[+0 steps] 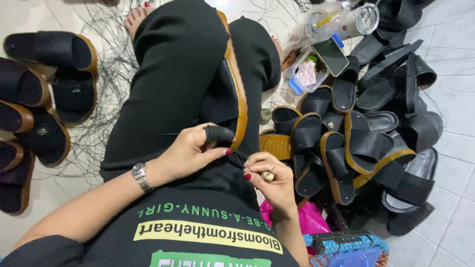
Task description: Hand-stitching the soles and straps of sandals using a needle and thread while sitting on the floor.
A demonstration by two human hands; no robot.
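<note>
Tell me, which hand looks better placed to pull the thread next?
Probably the right hand: it pinches the thread beside the sandal. The left hand is busy steadying the sandal's edge.

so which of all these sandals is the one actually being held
The sandal lying along the lap, with its tan sole edge turned up. The left hand grips its near end and the right hand pinches thread beside it; the other sandals lie in piles on the floor.
</note>
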